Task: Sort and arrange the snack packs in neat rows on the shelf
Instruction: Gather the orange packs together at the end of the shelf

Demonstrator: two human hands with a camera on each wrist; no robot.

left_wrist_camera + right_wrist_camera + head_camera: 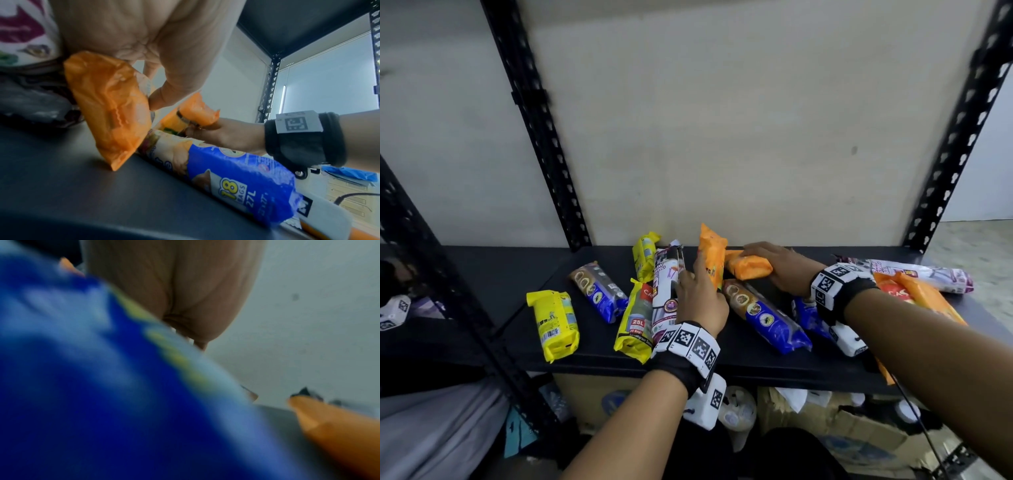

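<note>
Mixed packs lie scattered on the black shelf [510,274]. My left hand [697,274] grips an orange pack [711,251] that stands on end mid-shelf; the left wrist view shows my thumb [162,97] pressed on this orange pack [111,110]. My right hand [767,262] curls over a second orange pack [749,269] lying flat just to the right, also in the left wrist view as the second orange pack [193,113]. A blue pack [767,315] lies between my wrists. In the blurred right wrist view, a blue pack [102,386] fills the frame under my palm.
Yellow packs [556,323] [635,320], another blue pack [599,291] and a white-purple pack [666,291] lie left of my hands. More orange [924,298] and white-purple packs [914,274] lie at the right. Black uprights [541,120] [955,137] frame the bay. Cardboard boxes [825,421] sit below.
</note>
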